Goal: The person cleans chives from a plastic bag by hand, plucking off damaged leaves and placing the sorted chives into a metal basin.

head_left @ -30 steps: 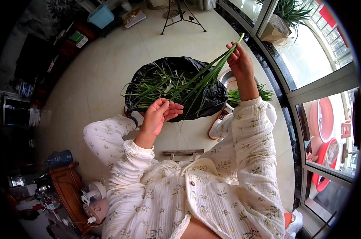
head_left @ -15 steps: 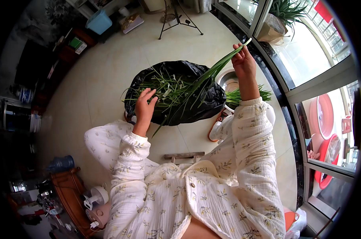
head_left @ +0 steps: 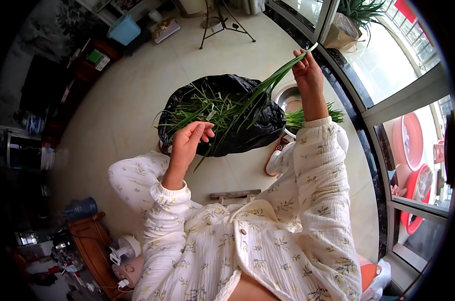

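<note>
My right hand (head_left: 309,72), raised at the right, grips a bundle of long green stalks (head_left: 276,76) close to their pale ends. The leaves hang down to the left over a black plastic bag (head_left: 255,136). Loose green leaves (head_left: 207,106) lie heaped in the open bag. Over the bag's near left edge is my left hand (head_left: 188,143), its fingers curled together; whether anything thin is between them is too small to tell. Just right of the bag, a metal bowl (head_left: 289,99) stands partly behind my right forearm, with more green stalks (head_left: 295,119) at its near side.
A low wooden stool (head_left: 235,194) is between my legs. Beyond the bag stands a black metal stand (head_left: 227,27). At the far left is a blue bin (head_left: 123,30). Glass doors with a dark sill (head_left: 355,103) run along the right, and a wooden cabinet (head_left: 93,248) is at the lower left.
My left hand moved out left over the bag with its fingers spread, then came slightly back and curled them. My right hand rose a little to the right, keeping hold of the stalks.
</note>
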A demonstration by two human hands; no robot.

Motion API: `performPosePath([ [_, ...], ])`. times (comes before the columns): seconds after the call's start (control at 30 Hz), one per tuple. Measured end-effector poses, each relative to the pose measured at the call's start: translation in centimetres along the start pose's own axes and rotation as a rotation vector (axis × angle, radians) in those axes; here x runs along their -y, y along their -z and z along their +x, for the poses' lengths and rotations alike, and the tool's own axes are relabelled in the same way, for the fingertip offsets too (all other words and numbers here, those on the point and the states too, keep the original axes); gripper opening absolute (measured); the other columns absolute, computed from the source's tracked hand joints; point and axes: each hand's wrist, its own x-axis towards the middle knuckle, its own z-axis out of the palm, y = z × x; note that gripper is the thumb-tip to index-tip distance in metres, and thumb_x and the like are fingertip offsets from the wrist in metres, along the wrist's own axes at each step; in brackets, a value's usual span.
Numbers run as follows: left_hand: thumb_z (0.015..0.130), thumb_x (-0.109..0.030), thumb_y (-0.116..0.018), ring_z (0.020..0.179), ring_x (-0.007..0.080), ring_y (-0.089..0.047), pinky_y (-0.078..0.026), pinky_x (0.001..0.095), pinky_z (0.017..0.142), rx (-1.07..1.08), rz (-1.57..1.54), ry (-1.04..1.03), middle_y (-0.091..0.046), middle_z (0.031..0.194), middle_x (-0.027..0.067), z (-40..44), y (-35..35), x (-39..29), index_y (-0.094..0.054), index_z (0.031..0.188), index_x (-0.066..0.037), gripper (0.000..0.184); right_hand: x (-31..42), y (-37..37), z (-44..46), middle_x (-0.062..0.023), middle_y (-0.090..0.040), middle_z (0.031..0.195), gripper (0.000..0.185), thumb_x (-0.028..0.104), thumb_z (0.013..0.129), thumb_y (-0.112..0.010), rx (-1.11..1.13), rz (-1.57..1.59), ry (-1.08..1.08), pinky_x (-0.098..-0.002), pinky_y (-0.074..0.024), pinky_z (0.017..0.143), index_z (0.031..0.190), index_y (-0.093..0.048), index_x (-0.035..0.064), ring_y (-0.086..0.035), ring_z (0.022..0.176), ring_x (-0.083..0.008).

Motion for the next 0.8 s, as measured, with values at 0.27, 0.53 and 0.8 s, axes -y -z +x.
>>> performPosePath([
  [0.27,0.091,-0.013,-0.058,0.063,0.0060,-0.054,-0.044,0.0200,0.059,-0.087,0.095,-0.069,-0.062,0.070,0.0008,-0.4,-0.7,1.0,-0.067,0.094,0.002,0.017,0.5,0.1,0.1,-0.0200,-0.065,0.093,0.022,0.017,0.095,-0.047,-0.038,-0.021,0.024,-0.0235,-0.0430,0.057,0.102,-0.051,-0.0031,-0.049,0.057,-0.0109],
  [0.53,0.096,-0.021,-0.051,0.062,0.0062,-0.052,-0.042,0.0201,0.059,-0.306,-0.151,-0.147,-0.059,0.068,0.0005,-0.1,-1.9,0.9,-0.065,0.088,0.001,0.027,0.0,-0.2,0.0,-0.0199,-0.066,0.090,0.020,0.016,0.096,-0.045,-0.086,-0.056,0.063,-0.0241,-0.0431,0.055,0.102,-0.051,-0.0021,-0.050,0.055,-0.0110],
  [0.8,0.096,-0.029,-0.051,0.063,0.0076,-0.050,-0.041,0.0209,0.062,-0.572,-0.574,-0.085,-0.059,0.071,0.0007,2.2,-2.6,3.2,-0.061,0.087,-0.004,0.029,-0.3,-0.6,0.0,-0.0200,-0.066,0.090,0.020,0.017,0.096,-0.045,-0.149,-0.040,0.107,-0.0248,-0.0436,0.056,0.102,-0.050,-0.0011,-0.051,0.056,-0.0115],
])
